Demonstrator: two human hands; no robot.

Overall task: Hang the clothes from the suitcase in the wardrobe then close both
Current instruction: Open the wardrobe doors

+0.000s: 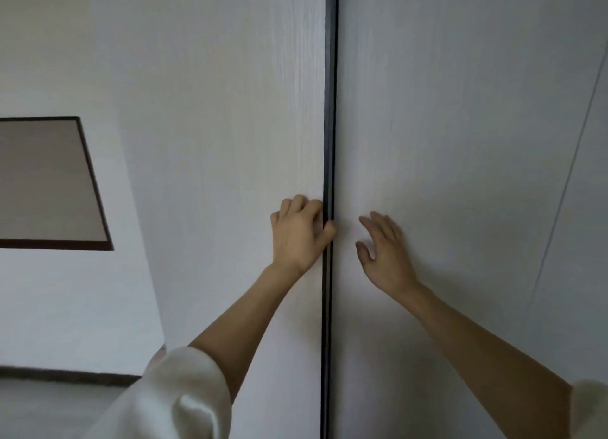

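The wardrobe's two pale doors, the left door (230, 142) and the right door (460, 142), meet at a dark vertical seam (330, 109) running top to bottom at centre; the left hand (301, 234) curls its fingers at the left door's edge, thumb lying on the seam; the right hand (383, 251), fingers spread and straight, lies on or just off the right door, slightly farther from the seam; suitcase and clothes are out of view; a framed brown panel (46, 182) hangs on the wall far left.

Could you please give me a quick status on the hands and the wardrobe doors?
Left hand curled at left pale woodgrain wardrobe door edge. Right hand open on right door. Dark gap between doors.
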